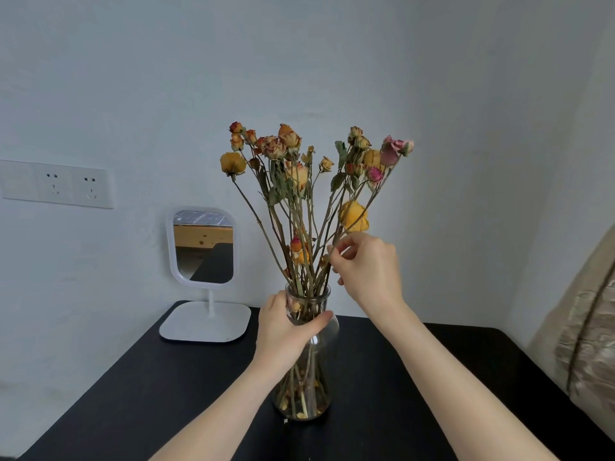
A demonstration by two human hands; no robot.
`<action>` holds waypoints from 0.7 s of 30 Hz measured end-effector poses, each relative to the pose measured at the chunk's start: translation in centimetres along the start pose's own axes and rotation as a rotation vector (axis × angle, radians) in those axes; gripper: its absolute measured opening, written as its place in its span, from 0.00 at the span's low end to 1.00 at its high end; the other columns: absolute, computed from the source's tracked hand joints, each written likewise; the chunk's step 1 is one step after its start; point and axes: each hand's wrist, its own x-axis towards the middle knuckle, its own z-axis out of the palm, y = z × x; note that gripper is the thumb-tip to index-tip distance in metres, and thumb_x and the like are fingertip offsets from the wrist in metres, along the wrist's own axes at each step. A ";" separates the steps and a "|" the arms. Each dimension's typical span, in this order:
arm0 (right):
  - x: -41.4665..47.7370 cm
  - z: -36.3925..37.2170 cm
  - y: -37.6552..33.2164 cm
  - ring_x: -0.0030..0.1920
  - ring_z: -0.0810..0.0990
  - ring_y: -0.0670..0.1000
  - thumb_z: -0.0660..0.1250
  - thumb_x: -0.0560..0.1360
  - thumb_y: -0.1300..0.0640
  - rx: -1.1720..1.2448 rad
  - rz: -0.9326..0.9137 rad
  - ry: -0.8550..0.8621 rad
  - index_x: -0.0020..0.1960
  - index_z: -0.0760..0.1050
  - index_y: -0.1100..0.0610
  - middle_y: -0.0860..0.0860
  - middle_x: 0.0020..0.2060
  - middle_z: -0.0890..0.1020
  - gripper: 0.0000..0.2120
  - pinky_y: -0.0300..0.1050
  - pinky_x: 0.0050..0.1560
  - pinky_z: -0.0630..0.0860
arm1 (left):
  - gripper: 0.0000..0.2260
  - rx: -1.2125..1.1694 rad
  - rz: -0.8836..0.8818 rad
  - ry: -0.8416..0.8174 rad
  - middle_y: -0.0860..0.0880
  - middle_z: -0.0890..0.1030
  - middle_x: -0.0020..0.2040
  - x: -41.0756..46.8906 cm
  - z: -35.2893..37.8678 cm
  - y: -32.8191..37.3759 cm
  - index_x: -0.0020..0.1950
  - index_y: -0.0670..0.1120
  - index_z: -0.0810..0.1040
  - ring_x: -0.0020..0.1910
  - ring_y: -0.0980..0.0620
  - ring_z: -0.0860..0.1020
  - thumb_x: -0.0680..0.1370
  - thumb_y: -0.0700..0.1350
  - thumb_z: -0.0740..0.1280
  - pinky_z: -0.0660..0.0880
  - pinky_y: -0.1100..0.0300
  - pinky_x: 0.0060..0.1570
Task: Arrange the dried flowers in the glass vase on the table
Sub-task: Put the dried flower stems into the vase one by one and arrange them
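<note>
a: clear glass vase [307, 361], waisted, centre of matte black table [133, 394]; left hand [283, 327] wrapped round neck.
b: right hand [369, 267] pinches a brittle stem of the dried flowers [299, 168]. white mirror [203, 244], pale wall.

A room in a home, most likely a bedroom. A black table [133, 394] fills the lower part of the frame, pushed into a corner of plain pale walls [332, 61]. At centre left, a small white vanity mirror [203, 245] on a stand sits on the table; its glass reflects a light wooden frame and a dark surface. On the wall at the left edge is a white double power socket [71, 188]. At the right edge hangs a beige patterned fabric [589, 334], possibly a curtain or bedding. A glass vase [307, 361] of dried roses [299, 168] stands at centre as decoration.
</note>
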 end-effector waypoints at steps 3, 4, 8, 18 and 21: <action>-0.5 0.2 0.4 0.32 0.82 0.52 0.65 0.75 0.53 0.005 0.018 -0.038 0.47 0.79 0.57 0.52 0.35 0.82 0.08 0.50 0.40 0.81 | 0.25 0.012 0.006 0.036 0.53 0.75 0.52 -0.2 0.2 0.3 0.55 0.52 0.73 0.55 0.53 0.74 0.64 0.60 0.74 0.75 0.50 0.56; -0.6 0.2 0.5 0.32 0.82 0.52 0.65 0.75 0.53 0.007 0.021 -0.049 0.47 0.79 0.57 0.52 0.34 0.82 0.08 0.51 0.40 0.81 | 0.25 0.012 0.004 0.040 0.53 0.75 0.51 -0.2 0.2 0.3 0.55 0.52 0.73 0.55 0.53 0.74 0.64 0.60 0.74 0.75 0.50 0.56; -0.5 -0.1 0.6 0.32 0.82 0.52 0.66 0.75 0.50 0.041 0.005 -0.031 0.44 0.77 0.54 0.52 0.33 0.82 0.07 0.50 0.40 0.81 | 0.25 0.017 -0.006 0.040 0.53 0.75 0.52 -0.2 0.3 0.2 0.55 0.52 0.73 0.54 0.54 0.74 0.64 0.61 0.73 0.75 0.50 0.56; 0.3 -0.2 0.2 0.29 0.81 0.49 0.65 0.74 0.56 0.160 0.026 -0.005 0.42 0.75 0.54 0.51 0.32 0.82 0.02 0.44 0.37 0.80 | 0.24 0.048 -0.013 0.051 0.54 0.74 0.50 -0.4 0.3 0.3 0.54 0.52 0.73 0.55 0.54 0.73 0.64 0.61 0.73 0.75 0.53 0.56; 0.3 -0.2 0.2 0.24 0.79 0.45 0.66 0.72 0.58 0.274 0.041 -0.053 0.39 0.73 0.52 0.51 0.30 0.82 0.04 0.38 0.30 0.77 | 0.24 0.049 -0.012 0.052 0.54 0.74 0.50 -0.4 0.2 0.4 0.54 0.51 0.73 0.54 0.54 0.73 0.64 0.60 0.73 0.75 0.52 0.56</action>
